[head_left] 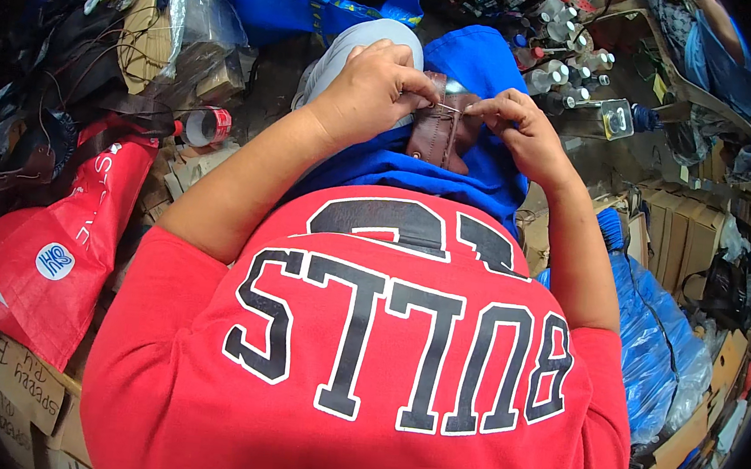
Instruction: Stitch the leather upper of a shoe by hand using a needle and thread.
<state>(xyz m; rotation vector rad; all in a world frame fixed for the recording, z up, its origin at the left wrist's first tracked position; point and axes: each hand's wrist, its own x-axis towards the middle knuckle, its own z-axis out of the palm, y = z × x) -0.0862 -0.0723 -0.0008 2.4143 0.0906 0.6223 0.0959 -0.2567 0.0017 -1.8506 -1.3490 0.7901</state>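
Note:
A brown leather piece (437, 140) with a line of stitches lies over my lap, between my knees. It looks like part of a shoe, though its full shape is hidden. Across it runs a thin pale thread (450, 108), drawn between my two hands. My left hand (373, 81) pinches the thread at the left side of the leather, fingers closed. From the right, my right hand (524, 133) pinches the thread's other side with thumb and forefinger. Blue cloth (354, 168) covers my lap beneath the leather, and a pale grey covering (373, 40) shows at my left knee.
Several small bottles (561, 72) stand at the far right, near a clear square jar (618, 119). A red bag (66, 243) hangs at the left beside a bottle with a red label (204, 127). Cardboard boxes (675, 234) and blue plastic wrapping (643, 338) crowd the right.

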